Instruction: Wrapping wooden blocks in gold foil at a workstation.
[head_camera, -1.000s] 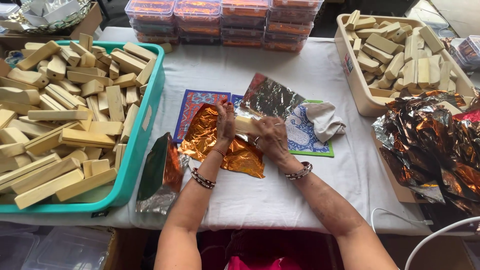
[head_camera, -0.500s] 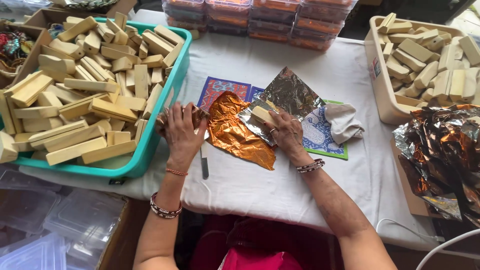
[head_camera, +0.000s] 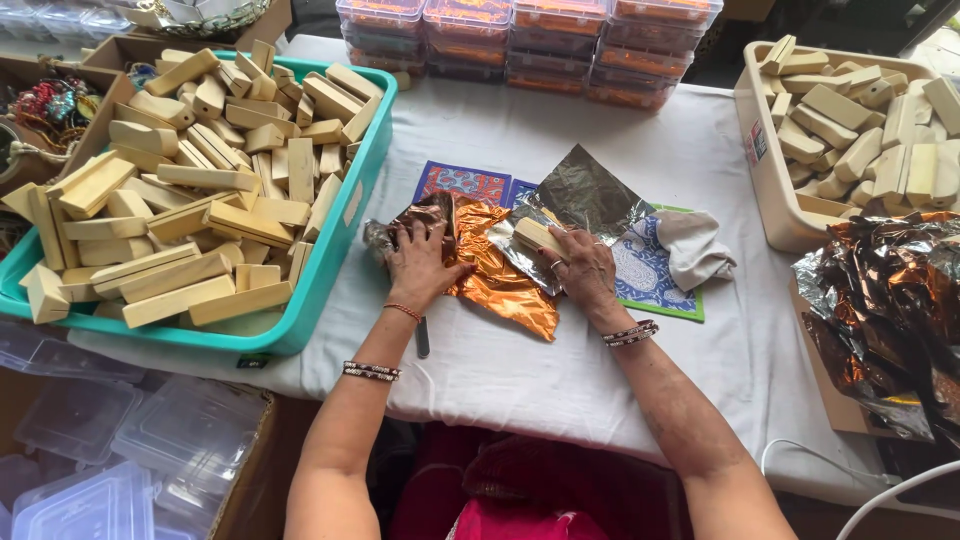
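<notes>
Wrapping goes best, I judge, when the foil stays taut, so I press my left hand flat, fingers spread, on the crumpled near edge of the copper foil sheet that lies on the white tablecloth just beside the teal bin of pale wooden blocks. My right hand pinches a single pale block between thumb and fingertips, together with a fold of the foil's silver underside, holding it just above the patterned mat. To do this well I think I should keep the left palm bearing down so the sheet cannot slide, set the block square to the foil's edge, and roll it firmly so the creases lie flat rather than bunch. A dark pen-like tool lies near my left wrist, and a grey cloth sits just beside my right hand; I should keep both out of the fold.
</notes>
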